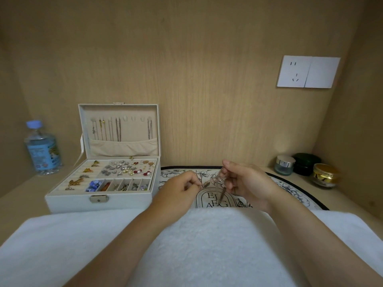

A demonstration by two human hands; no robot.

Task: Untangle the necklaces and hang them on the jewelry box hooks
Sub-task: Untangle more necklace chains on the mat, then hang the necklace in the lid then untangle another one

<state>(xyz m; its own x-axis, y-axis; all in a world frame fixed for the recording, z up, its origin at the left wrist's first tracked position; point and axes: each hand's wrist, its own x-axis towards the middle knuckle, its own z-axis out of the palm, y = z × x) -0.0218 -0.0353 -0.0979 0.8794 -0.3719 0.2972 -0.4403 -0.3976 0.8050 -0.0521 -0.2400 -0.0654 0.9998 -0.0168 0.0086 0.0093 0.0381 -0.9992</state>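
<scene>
Rose-gold, fine-linked necklace chains (215, 180) hang in a knotted bunch between my two hands. They are over the oval flower-printed mat (290, 186) on the pale wooden bench (24, 195), off to the right of the open white leatherette jewelry box (99, 204).

The step in hand, as I judge it, is teasing one strand free of the tangle. To do it well I should leave the knot slack rather than draw it taut. I should feed the loose end back through the loops a little at a time, and let the dangling weight show me which strand crosses which. A hard tug would likely tighten the knot or kink the links.

My left grip (180, 189) is narrow, with thumb and forefinger pinching one thin strand and the other fingers curled under. My right grip (246, 183) is closed round the bulk of the bunch and holds it up, with a slim dark pendant piece (222, 194) hanging below it. How many chains are in the knot I cannot tell.

On the row of small hooks (132, 118) inside the lid, some carry chains and a few look bare, so there seems to be room for these.
</scene>
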